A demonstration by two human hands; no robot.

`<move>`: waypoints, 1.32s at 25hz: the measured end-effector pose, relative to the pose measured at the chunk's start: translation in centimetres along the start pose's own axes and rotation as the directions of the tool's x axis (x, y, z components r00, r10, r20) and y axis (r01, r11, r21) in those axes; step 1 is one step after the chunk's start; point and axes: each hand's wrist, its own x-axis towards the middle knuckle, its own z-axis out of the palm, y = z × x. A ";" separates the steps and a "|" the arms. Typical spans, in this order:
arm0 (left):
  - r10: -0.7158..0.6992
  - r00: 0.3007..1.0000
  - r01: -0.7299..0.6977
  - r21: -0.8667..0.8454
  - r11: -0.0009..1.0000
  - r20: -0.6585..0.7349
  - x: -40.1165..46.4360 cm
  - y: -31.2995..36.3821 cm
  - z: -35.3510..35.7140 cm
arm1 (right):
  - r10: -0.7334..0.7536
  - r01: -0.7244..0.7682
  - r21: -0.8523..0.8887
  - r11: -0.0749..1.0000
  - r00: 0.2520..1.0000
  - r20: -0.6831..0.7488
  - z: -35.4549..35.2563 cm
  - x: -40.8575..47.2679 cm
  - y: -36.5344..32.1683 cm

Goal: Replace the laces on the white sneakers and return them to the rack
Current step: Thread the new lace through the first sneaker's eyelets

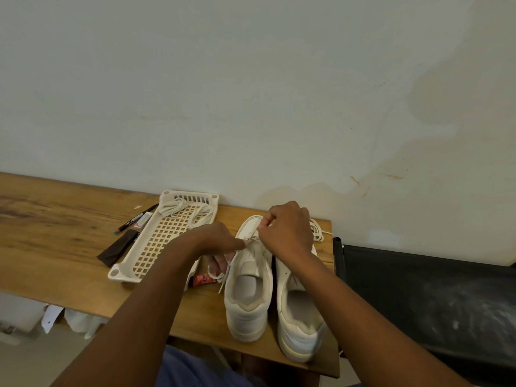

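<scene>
Two white sneakers stand side by side on the wooden table, heels toward me: the left sneaker (248, 286) and the right sneaker (298, 317). A white lace (252, 238) runs across the left sneaker's eyelets. My left hand (220, 241) pinches the lace at the shoe's left side. My right hand (287, 230) hovers over the toe end and pinches the lace's other part with curled fingers. A loose lace end (220, 275) hangs beside the left sneaker.
A cream plastic basket (122, 270) holding spare white laces (178, 208) lies left of the shoes. A marker (136, 218), a dark cloth strip (118, 248) and an orange wrapper (202, 280) lie nearby. More lace (318, 231) coils behind the right sneaker. A black chair (418, 297) stands to the right.
</scene>
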 end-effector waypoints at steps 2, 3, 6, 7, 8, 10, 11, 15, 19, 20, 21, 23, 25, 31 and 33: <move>0.004 1.000 -0.004 0.032 0.999 0.007 -0.2 0.2 0.0 | 0.078 -0.076 0.117 0.990 0.997 -0.008 -0.4 0.4 0.2; 0.008 1.000 -0.008 0.029 1.000 0.006 -0.4 0.2 0.0 | 0.107 -0.104 0.167 0.980 0.994 -0.008 -0.5 0.5 0.4; 0.013 1.000 -0.013 -0.007 1.000 -0.004 -0.7 0.4 -0.2 | 0.233 -0.181 0.289 0.940 0.960 -0.155 -1.2 0.5 0.4; 0.012 1.000 -0.012 -0.010 1.000 -0.006 -0.8 0.4 -0.2 | 0.265 -0.177 0.321 0.930 0.930 -0.255 -1.5 0.3 0.3; 0.012 1.000 -0.012 -0.012 1.000 -0.007 -1.0 0.4 -0.2 | 0.268 -0.151 0.331 0.932 0.899 -0.346 -1.8 0.3 0.3; 0.011 1.000 -0.011 -0.017 1.000 -0.004 -1.0 0.6 -0.1 | 0.151 -0.062 0.258 0.964 0.928 -0.342 -2.0 0.2 0.4; 0.011 1.000 -0.011 -0.018 1.000 0.000 -1.0 0.7 -0.1 | 0.051 -0.008 0.194 0.981 0.974 -0.222 -2.0 0.1 0.2; 0.011 1.000 -0.011 -0.030 0.999 0.012 -0.7 0.7 -0.1 | -0.193 0.242 -0.179 0.954 0.948 0.253 -0.4 -1.6 -1.4; 0.007 1.000 -0.006 -0.020 1.000 0.029 -0.6 0.8 0.0 | -0.207 0.273 -0.297 0.915 0.950 0.234 0.6 -1.9 -1.0; 0.008 0.999 -0.008 -0.011 1.000 0.039 -0.5 0.7 0.0 | -0.200 0.259 -0.285 0.923 0.955 0.220 0.6 -1.7 -0.8; 0.007 0.999 -0.007 -0.004 1.000 0.048 -0.2 0.6 0.0 | -0.186 0.232 -0.257 0.938 0.964 0.190 0.5 -1.5 -0.7; 0.010 0.998 -0.010 -0.005 1.000 0.061 0.3 0.2 -0.1 | -0.134 0.137 -0.146 0.980 0.990 0.036 0.3 -1.1 -0.5; 0.015 0.996 -0.017 0.019 1.000 0.087 1.0 -0.3 -0.1 | -0.016 0.019 0.017 1.000 0.985 -0.174 -0.4 -0.5 -0.3; 0.028 0.996 -0.028 0.004 1.000 0.080 1.2 -0.3 -0.1 | 0.030 -0.015 0.101 0.995 0.989 -0.146 -0.3 -0.5 0.6; 0.028 0.996 -0.028 -0.008 1.000 0.079 1.1 -0.4 -0.1 | -0.020 0.031 0.104 0.994 0.994 -0.105 -0.1 -0.6 0.4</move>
